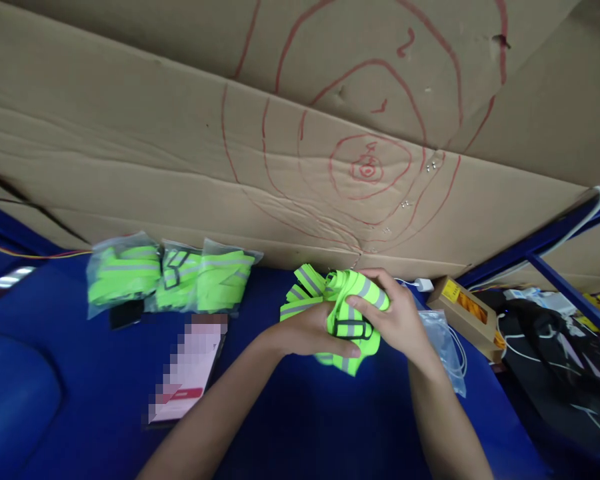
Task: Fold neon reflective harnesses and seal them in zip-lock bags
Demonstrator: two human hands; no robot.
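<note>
Gripping neon straps (pixel 347 362), left hand (pixel 305 330) and right hand (pixel 396 313) sit over a blue tabletop (pixel 305 427) before cardboard (pixel 155 127).

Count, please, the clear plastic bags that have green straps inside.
3, side by side in front of the cardboard: a left bag, a middle bag and a right bag. Another could be hidden behind them.
</note>
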